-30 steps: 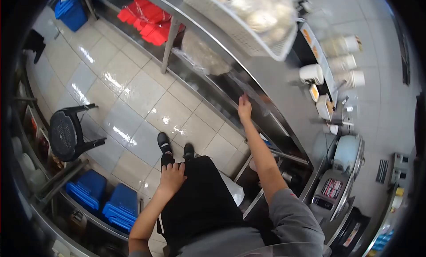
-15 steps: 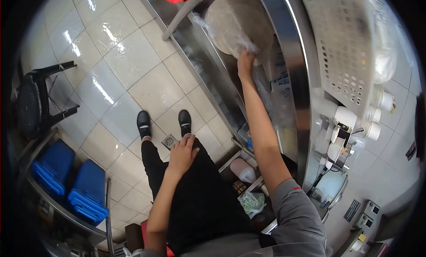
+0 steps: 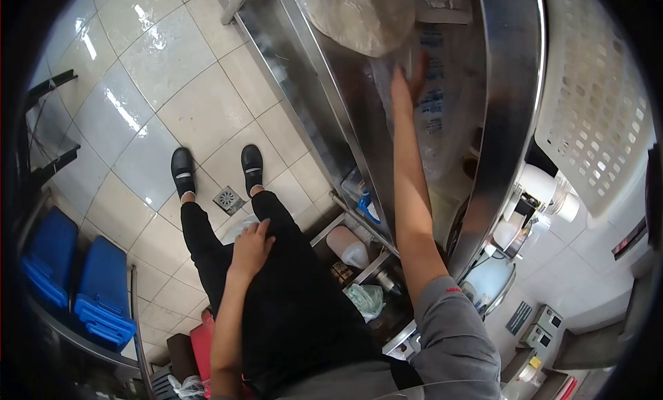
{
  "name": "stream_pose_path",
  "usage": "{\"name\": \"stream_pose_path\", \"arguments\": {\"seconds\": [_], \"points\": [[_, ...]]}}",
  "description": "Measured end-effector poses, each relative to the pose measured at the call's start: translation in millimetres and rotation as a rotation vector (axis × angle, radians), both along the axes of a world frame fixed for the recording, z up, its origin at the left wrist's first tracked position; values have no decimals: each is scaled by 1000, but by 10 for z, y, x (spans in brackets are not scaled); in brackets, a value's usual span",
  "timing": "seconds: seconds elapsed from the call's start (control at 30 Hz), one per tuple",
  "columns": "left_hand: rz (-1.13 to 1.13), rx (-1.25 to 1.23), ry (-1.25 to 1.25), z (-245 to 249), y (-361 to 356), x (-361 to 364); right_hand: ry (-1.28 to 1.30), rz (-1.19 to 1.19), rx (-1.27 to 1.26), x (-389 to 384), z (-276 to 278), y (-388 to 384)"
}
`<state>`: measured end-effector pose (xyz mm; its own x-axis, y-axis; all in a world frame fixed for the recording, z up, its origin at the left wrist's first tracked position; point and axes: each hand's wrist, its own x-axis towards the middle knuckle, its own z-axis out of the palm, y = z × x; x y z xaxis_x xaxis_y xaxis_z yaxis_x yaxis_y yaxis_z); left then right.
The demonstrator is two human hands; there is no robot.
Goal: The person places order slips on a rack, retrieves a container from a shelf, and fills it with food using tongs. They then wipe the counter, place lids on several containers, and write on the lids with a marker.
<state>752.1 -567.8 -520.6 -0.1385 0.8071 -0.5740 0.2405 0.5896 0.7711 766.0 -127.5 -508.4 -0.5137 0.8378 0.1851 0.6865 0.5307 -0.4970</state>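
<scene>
On the steel shelf [image 3: 345, 75], my right hand [image 3: 409, 82] reaches in with its thumb and fingers apart, over a clear plastic bag with blue print [image 3: 433, 89]. Just beyond it lies a pale round stack in clear plastic [image 3: 366, 17], out of the hand's grasp. A white packet [image 3: 445, 3] is to the right of that stack. My left hand [image 3: 253, 248] rests near my left thigh, fingers slightly spread and holding nothing.
Two blue bins [image 3: 103, 289] stand at the lower left, below a black chair [image 3: 52, 165]. A perforated white basket [image 3: 594, 103] sits at the upper right. Below the shelf, a compartment holds a pinkish container [image 3: 347, 247] and a bag of greens [image 3: 366, 300]. A floor drain [image 3: 228, 200] lies near my shoes.
My right hand has let go of the plastic around the round stack and now lies nearer the printed bag. The view has shifted; the stack appears higher in it. My left hand stays by my thigh.
</scene>
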Motion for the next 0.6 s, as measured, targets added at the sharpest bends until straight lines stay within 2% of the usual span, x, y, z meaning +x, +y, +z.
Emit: {"name": "stream_pose_path", "arguments": {"seconds": [0.03, 0.07, 0.1, 0.13, 0.2, 0.3, 0.33, 0.4, 0.5, 0.6], "points": [[16, 23, -21, -20, 80, -104, -263, -237, 115, 419, -246, 232], [46, 80, -53, 0, 251, -237, -392, -315, 146, 573, -303, 272], [89, 218, 50, 38, 468, -373, -526, -392, 177, 708, -322, 278], [132, 353, 154, 78, 717, -512, -521, -330, 199, 828, -339, 335], [93, 453, 382, 206, 1299, -801, -504, -208, 237, 1009, -368, 427], [93, 664, 696, 323, 2230, -1189, -549, -285, 91, 1023, -219, 405], [83, 698, 832, 277, 2505, -1273, -512, -280, 170, 1044, -161, 465], [36, 655, 971, 124, 2891, -1404, -444, -265, 323, 1144, -16, 579], [-53, 459, 901, -24, 3032, -1463, -398, -307, 385, 1015, 463, 440], [13, 323, 809, 357, 3092, -1291, -298, -260, 241, 576, 876, -37]]}}
